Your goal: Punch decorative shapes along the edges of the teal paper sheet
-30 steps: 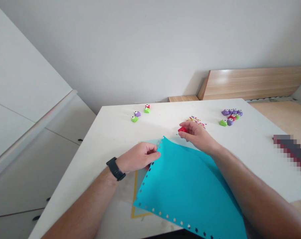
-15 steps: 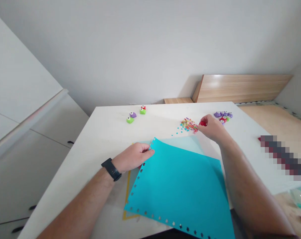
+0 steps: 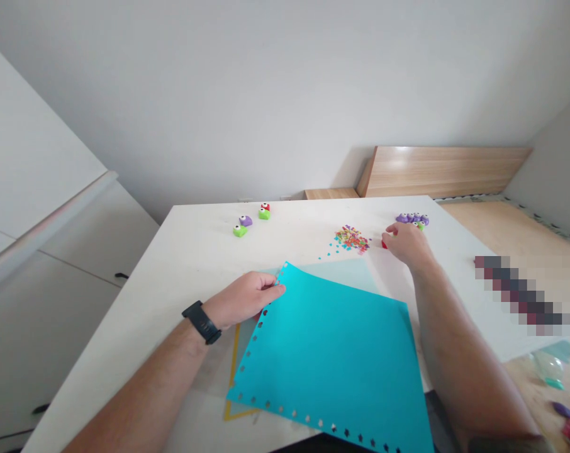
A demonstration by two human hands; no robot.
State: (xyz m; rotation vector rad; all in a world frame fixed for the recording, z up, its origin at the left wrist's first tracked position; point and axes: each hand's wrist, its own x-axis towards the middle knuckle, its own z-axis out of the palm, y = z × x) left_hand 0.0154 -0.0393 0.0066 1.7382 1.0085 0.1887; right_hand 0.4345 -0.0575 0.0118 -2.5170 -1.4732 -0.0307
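White tabletop (image 3: 204, 258) is backed by a plain wall (image 3: 247, 94). On its near side, a blue sheet (image 3: 332, 352) is pinched at the left edge by the left hand (image 3: 245, 299). Small holes are already cut along the left and near edges; along the far and right edges, none can be seen. Colourful cut-outs (image 3: 351, 239) are heaped on the far side. Just right of these, a red piece (image 3: 384, 242) is touched by the right hand (image 3: 408, 244); whether it is gripped or released cannot be told.
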